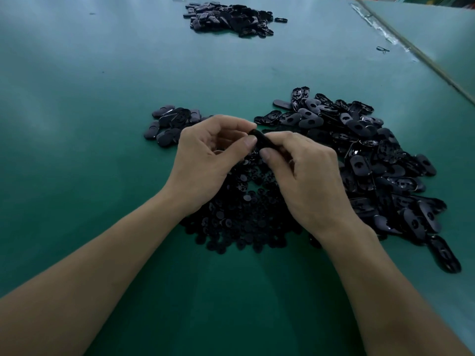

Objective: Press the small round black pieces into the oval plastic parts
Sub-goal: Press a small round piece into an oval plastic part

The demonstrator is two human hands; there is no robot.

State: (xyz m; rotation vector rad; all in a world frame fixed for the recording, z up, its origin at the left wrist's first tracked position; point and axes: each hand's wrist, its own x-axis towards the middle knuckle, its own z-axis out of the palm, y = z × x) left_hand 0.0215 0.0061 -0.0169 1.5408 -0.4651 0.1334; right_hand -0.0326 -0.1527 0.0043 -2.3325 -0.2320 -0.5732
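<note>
Green table, pale edge strip

Factory assembly bench: green table w/ bulk piles of black plastic parts.

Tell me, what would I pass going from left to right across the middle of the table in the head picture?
small pile of oval parts → left hand → held oval part, pinched by the fingers of both hands → right hand → big pile of oval parts
</note>
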